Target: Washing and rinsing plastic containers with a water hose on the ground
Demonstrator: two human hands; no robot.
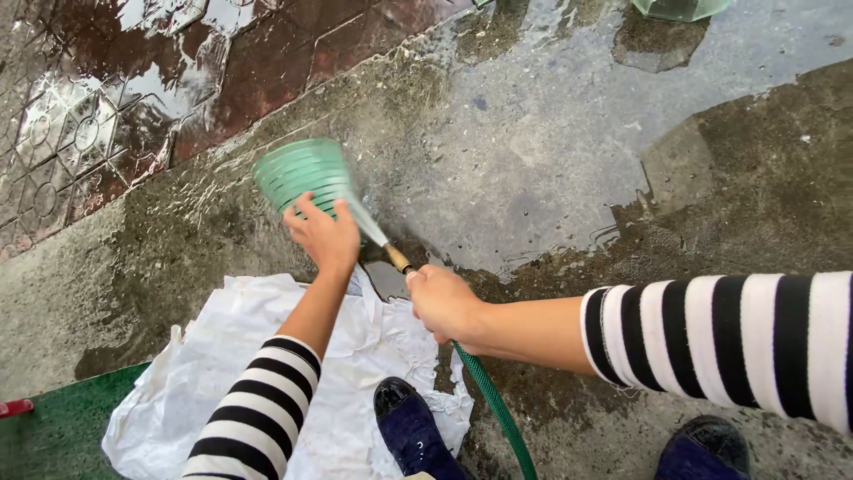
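Observation:
My left hand (pixel 325 235) grips a green ribbed plastic basket (pixel 302 173), tilted on its side above the wet concrete ground (pixel 533 151). My right hand (pixel 446 302) is closed around a green garden hose (pixel 493 404) just behind its brass nozzle (pixel 397 259). A jet of water runs from the nozzle up to the basket's lower edge. Both arms wear black-and-white striped sleeves.
A crumpled white plastic sheet (pixel 222 364) lies under my left arm. My dark blue shoes (pixel 410 431) stand at the bottom, one on the sheet. Red patterned tiles (pixel 107 98) lie at upper left, a green mat (pixel 53 427) at lower left, a pale green container (pixel 680 9) at top.

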